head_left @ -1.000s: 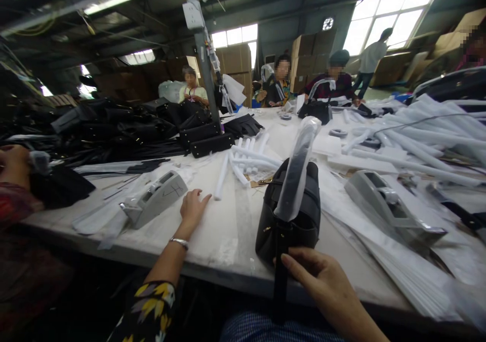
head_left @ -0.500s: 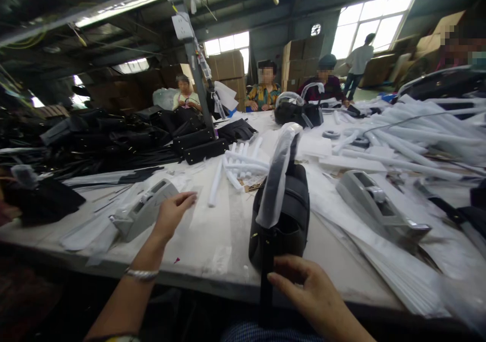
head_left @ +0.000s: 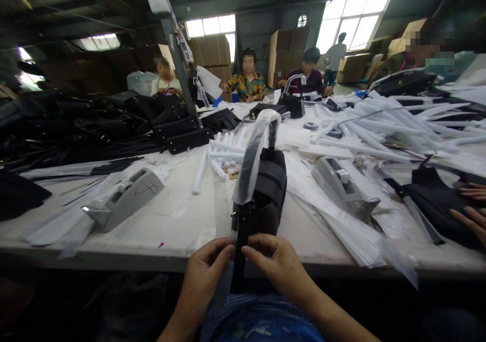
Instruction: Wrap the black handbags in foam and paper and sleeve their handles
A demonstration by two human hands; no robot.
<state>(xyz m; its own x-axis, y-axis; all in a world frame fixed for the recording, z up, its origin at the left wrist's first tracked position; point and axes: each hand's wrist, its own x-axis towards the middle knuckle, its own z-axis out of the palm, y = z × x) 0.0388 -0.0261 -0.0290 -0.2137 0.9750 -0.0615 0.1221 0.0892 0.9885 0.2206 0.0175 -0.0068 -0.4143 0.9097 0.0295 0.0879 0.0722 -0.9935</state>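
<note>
A black handbag [head_left: 268, 195] stands on the table in front of me, its handle wrapped in a translucent white sleeve [head_left: 248, 167]. From the bag's near end a black strap [head_left: 239, 261] hangs over the table edge. My right hand [head_left: 279, 261] pinches the strap from the right, thumb and fingers closed. On the strap's other side, my left hand [head_left: 207, 268] is closed on a thin translucent sheet [head_left: 223, 283] lying against the strap. Its fingertips come close to the strap; whether they also touch it, I cannot tell.
Grey tape dispensers stand left [head_left: 127, 197] and right [head_left: 343, 187] of the bag. White foam tubes [head_left: 224, 154] lie behind it, white sheets [head_left: 341, 225] to the right. A co-worker's hand [head_left: 473, 218] rests on black material at far right. Black bags [head_left: 182, 134] are piled at left.
My left hand has moved right, from beside the left tape dispenser to the strap, and now holds a translucent sheet. My right hand still pinches the strap. The camera view has shifted.
</note>
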